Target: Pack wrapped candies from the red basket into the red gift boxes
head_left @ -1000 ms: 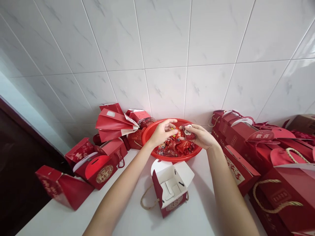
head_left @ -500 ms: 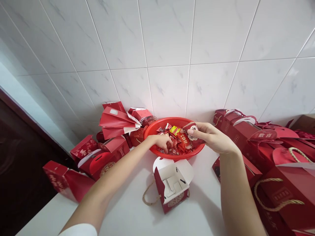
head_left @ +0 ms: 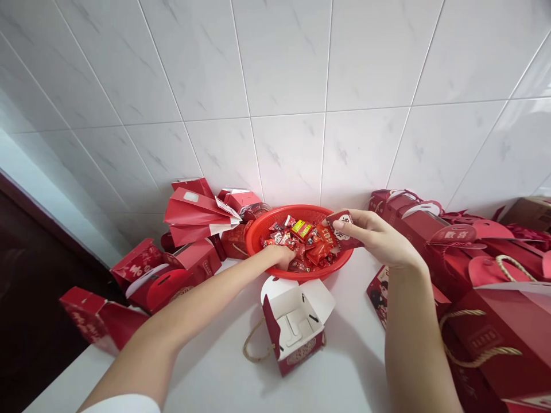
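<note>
A red plastic basket filled with wrapped sweets stands near the wall. My left hand reaches over its front left rim into the sweets, its fingertips lost among them. Between the thumb and fingers of my right hand is a dark red packet with white lettering, held over the basket's right side. In front of the basket stands an open gift box, white inside and red outside, with a rope handle. Nothing but its flaps and folded bottom shows inside.
Folded and assembled red boxes are piled at the left, next to the basket. Many red gift boxes with rope handles crowd the right side. A tiled wall rises behind the white table.
My left hand has sunk a little deeper among the sweets, its fingers now less visible. My right hand still holds the packet over the basket. The view has shifted slightly.
</note>
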{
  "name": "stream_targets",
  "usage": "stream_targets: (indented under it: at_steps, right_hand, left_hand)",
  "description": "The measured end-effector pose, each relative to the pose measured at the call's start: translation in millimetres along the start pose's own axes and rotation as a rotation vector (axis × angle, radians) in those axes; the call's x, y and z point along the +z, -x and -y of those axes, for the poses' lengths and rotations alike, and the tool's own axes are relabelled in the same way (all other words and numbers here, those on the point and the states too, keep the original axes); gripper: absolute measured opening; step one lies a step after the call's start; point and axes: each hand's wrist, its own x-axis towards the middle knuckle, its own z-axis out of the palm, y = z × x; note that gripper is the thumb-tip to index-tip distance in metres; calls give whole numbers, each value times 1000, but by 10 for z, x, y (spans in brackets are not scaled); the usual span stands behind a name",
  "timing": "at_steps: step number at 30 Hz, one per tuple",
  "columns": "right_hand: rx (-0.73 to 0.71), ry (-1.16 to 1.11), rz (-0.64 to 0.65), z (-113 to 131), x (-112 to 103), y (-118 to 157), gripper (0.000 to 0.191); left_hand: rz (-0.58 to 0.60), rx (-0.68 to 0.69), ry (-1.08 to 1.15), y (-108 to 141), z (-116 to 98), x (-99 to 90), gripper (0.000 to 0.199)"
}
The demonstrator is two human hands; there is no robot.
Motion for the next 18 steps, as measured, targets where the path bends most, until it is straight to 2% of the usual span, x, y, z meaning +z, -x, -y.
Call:
stream_targets:
  at_steps: [3, 8, 10, 12, 14, 18]
  right_hand:
    - [8, -12, -13, 15, -5, 11, 37]
    - [20, -27, -29, 28, 2, 19, 37]
    - [18, -21, -20, 22, 3, 12, 37]
    - [18, -13, -9, 13, 6, 0, 38]
    - [25, -1, 5, 7, 11, -12, 39]
    - [48, 48, 31, -1, 24, -28, 39]
  left_hand:
    - [103, -69, -58, 91, -38, -94, 29]
    - [81, -40, -42, 292, -50, -355, 47]
    - [16, 12, 92, 380, -11, -472, 54]
    - [-50, 53, 319, 467, 28, -564, 66]
    - [-72, 70, 503, 545, 44, -614, 77]
    - [-75, 121, 586, 648, -18, -612, 78]
